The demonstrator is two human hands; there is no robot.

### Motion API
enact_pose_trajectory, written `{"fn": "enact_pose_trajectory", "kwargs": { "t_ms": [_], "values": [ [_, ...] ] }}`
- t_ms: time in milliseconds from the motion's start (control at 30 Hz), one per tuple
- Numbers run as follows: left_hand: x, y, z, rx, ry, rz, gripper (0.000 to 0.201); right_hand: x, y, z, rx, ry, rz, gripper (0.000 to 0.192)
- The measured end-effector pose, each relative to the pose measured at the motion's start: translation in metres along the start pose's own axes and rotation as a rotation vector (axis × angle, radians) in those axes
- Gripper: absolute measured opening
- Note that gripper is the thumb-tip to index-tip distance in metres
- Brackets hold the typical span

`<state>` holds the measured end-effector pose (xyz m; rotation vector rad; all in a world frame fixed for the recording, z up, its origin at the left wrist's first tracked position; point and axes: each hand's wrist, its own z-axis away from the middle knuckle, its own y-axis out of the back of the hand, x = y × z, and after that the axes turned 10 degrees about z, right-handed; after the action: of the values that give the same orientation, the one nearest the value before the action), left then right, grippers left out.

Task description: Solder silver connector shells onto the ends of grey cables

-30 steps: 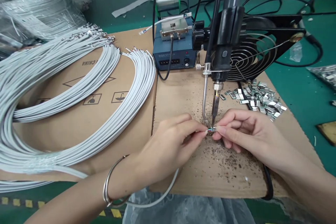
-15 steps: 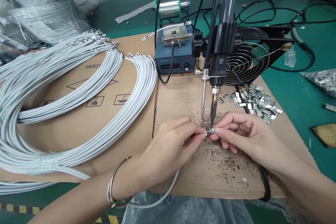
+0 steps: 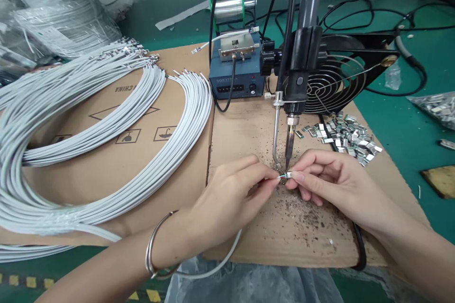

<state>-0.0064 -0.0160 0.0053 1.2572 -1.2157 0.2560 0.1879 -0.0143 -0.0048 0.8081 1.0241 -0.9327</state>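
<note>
Between thumb and fingers, my left hand pinches the end of a white cable, whose thin coloured wires show at the tip. My right hand pinches a small metal USB-type connector against those wires. Right above the joint, the tip of a mounted soldering iron points down at the connector; whether it touches, I cannot tell. A thin metal solder feed tube stands beside the iron, its bent end close to the joint. The cable loops back below my left wrist.
Coiled bundles of white cable cover the cardboard at left. Behind stand a blue soldering controller, a solder spool and a black fan. Loose connectors are piled at right, near a bag of connectors.
Both hands stay almost in place, still pinching the cable end and the connector under the iron. The connector seems to have shifted very slightly.
</note>
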Motion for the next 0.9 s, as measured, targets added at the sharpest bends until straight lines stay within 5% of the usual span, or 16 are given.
{"fn": "enact_pose_trajectory", "kwargs": {
  "t_ms": [900],
  "values": [
    [-0.0010,0.0001,-0.0025,-0.027,0.044,0.018,0.016,-0.0022,-0.0032,-0.0012,0.035,-0.051,0.016,0.011]
  ]
}}
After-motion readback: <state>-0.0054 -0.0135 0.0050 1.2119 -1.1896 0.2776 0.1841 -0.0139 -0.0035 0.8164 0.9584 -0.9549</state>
